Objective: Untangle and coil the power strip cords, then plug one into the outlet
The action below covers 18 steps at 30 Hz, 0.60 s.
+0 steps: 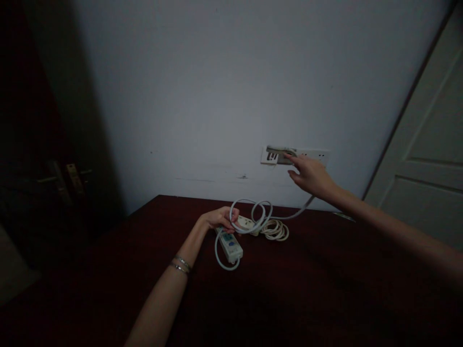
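My left hand (220,218) is closed around a white power strip (230,246) and loops of its white cable (253,219), held just above the dark red table (325,289). My right hand (309,174) reaches up to the white wall socket panel (318,155), fingers pinched at a plug (278,155) seated in the panel's left part. The cable runs from under that hand down to the loops. A second, cream power strip (248,223) with a coiled cream cord (275,230) lies on the table behind the left hand.
A pale wall (217,96) stands right behind the table. A white panelled door (427,168) is at the right. At the far left a dark door with a metal handle (61,180) sits in deep shadow. The room is dim.
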Each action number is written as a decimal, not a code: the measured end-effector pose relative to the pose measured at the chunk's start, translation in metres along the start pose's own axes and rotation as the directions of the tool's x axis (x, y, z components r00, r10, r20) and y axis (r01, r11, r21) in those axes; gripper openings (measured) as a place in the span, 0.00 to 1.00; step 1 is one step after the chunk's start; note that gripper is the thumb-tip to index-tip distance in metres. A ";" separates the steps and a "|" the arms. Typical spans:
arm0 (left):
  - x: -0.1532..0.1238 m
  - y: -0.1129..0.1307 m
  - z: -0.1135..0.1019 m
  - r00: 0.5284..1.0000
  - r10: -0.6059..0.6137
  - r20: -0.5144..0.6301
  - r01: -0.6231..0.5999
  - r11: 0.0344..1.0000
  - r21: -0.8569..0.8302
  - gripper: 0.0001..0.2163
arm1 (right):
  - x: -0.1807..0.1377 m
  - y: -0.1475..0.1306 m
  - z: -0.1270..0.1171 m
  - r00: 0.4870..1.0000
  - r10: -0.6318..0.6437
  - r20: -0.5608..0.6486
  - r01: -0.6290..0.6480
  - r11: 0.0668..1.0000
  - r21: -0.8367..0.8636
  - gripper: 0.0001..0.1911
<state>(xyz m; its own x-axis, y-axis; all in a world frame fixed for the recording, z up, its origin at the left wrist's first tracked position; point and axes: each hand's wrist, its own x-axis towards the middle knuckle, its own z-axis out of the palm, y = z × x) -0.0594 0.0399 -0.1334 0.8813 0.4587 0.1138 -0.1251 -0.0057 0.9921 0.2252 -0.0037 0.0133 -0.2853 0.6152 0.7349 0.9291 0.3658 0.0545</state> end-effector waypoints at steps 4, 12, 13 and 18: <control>0.001 0.002 0.002 0.998 0.057 0.011 -0.056 0.998 -0.032 0.17 | -0.011 -0.013 0.012 0.975 0.211 0.063 -0.220 0.910 0.352 0.29; 0.000 0.018 0.010 0.998 0.046 -0.052 -0.045 0.999 0.025 0.20 | -0.053 -0.016 0.049 0.734 0.314 0.603 -0.679 0.291 0.674 0.44; 0.001 0.019 0.012 0.998 0.043 -0.050 -0.042 0.999 0.030 0.20 | -0.060 -0.019 0.052 0.703 0.266 0.660 -0.711 0.228 0.665 0.43; 0.004 0.022 0.016 0.997 0.053 -0.059 -0.051 0.998 0.041 0.20 | -0.097 -0.049 0.053 0.595 0.037 0.803 -0.803 0.078 0.591 0.42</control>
<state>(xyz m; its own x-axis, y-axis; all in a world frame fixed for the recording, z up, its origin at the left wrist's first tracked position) -0.0515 0.0277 -0.1108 0.8448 0.5096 0.1630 -0.1507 -0.0657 0.9864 0.1945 -0.0442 -0.0967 -0.3245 0.9402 -0.1038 0.1621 -0.0528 -0.9854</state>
